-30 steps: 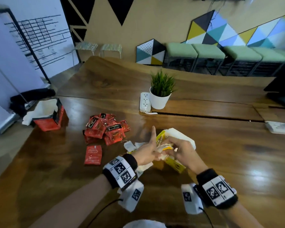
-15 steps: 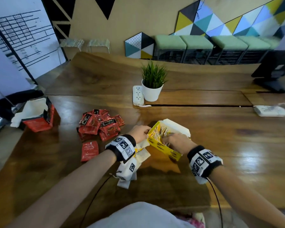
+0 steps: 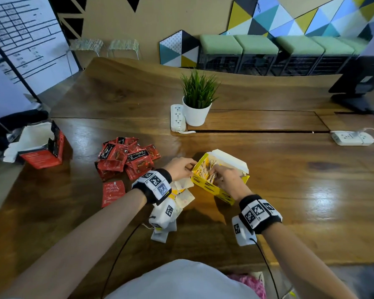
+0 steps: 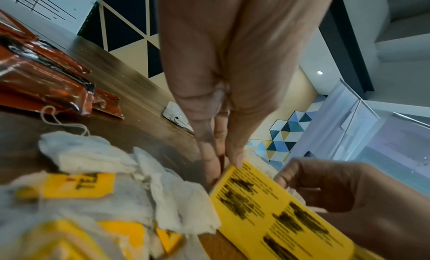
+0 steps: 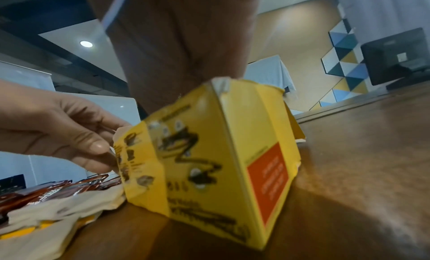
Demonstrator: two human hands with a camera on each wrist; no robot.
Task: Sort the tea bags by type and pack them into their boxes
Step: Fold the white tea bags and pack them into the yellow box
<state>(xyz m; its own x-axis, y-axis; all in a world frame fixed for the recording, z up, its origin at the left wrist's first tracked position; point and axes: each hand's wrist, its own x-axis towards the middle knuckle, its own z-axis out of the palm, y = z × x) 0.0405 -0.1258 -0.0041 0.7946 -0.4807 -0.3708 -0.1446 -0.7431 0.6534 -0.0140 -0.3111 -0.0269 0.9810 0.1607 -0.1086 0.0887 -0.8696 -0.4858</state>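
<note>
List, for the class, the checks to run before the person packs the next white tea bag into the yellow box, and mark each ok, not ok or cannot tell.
1. yellow box open at the top: ok.
2. left hand steadies the box's edge: ok.
3. right hand clear of the box: not ok, its fingers reach inside.
4. white tea bags wait beside the box: ok.
5. red sachets kept apart in their own pile: ok.
6. Room left in the box: cannot tell.
</note>
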